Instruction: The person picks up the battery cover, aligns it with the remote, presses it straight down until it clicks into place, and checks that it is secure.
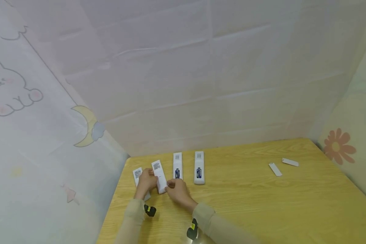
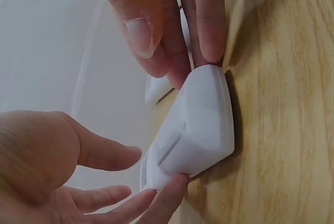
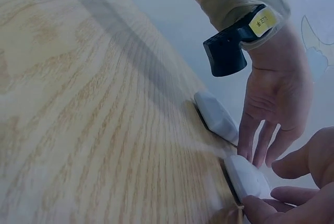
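Left hand point(image 1: 147, 180) — thumb apart, fingers touching white remote point(image 1: 161, 180) | right hand point(image 1: 180, 192) — likewise, opposite edge

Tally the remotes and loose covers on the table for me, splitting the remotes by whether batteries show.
Remotes with batteries showing: 2
Remotes with none visible: 2 (one partly behind the left hand)
Loose covers: 2
Total: 6

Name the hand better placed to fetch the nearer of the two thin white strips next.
Right, likely. The right hand is at the right edge of the long white remote, nearer the thin white strip on the yellow wooden table; the left hand is farther away.
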`<state>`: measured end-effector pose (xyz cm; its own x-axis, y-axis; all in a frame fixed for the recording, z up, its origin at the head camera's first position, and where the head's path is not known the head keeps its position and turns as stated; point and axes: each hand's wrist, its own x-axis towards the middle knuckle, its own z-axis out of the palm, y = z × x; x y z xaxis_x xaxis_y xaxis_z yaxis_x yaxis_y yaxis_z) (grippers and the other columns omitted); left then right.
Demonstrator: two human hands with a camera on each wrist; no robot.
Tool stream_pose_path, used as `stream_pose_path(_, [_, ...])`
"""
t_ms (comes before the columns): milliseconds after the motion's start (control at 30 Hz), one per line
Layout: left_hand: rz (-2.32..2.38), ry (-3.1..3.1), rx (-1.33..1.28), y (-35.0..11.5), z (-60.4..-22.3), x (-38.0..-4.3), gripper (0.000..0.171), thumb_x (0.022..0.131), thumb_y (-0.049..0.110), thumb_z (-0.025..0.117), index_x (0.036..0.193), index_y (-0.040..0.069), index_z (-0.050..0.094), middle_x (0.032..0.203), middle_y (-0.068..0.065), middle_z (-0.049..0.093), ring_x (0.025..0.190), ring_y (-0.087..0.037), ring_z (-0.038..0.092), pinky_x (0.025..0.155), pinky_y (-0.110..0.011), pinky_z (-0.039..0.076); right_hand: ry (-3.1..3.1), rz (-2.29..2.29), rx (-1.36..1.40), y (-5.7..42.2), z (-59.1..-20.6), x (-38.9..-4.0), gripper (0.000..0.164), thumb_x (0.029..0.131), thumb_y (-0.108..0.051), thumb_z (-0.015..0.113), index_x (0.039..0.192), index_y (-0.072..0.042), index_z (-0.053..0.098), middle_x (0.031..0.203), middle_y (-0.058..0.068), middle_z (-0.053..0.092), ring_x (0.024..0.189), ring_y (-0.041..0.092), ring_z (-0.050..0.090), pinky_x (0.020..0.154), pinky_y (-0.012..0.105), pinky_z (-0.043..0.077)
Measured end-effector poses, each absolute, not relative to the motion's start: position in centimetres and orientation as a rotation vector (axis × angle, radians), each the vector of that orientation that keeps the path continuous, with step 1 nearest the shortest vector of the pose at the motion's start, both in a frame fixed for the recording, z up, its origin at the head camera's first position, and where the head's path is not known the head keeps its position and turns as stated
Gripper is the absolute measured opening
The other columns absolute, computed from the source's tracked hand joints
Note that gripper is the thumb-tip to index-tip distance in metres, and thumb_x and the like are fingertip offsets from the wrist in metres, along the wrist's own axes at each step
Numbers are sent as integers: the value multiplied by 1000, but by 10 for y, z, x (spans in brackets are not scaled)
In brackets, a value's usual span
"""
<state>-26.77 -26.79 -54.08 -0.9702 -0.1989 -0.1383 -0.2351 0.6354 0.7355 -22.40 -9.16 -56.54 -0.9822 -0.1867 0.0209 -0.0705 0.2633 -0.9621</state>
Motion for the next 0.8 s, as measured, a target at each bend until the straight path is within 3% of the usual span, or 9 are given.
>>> stream_pose_path(267, [1239, 2824, -307, -265, -530, -267, 59, 105, 23, 64, 151, -9, 45, 146, -32, 58, 133, -49, 58, 111, -60, 50, 2361, -1850, -272, -86, -561, -224, 31, 96, -4, 75, 125, 6, 72, 123, 21, 74, 113, 34, 72, 99, 48, 62])
stream_pose_path(600, [1297, 2827, -250, -254, -518, -274, 53, 105, 23, 66, 147, -7, 52, 138, -26, 65, 125, -44, 63, 103, -55, 56, 2344, -1962, -353, -70, -547, -232, 24, 96, 0, 72, 119, 2, 73, 107, 12, 75, 95, 21, 73, 82, 30, 62])
stream_pose_path(800, [1324, 2816, -268, -246, -519, -282, 54, 105, 27, 66, 147, -4, 54, 138, -22, 66, 128, -41, 62, 104, -54, 56, 2426, -1910, -353, -46, -539, -244, 25, 97, -4, 73, 122, 0, 74, 103, 9, 75, 86, 17, 71, 69, 27, 60])
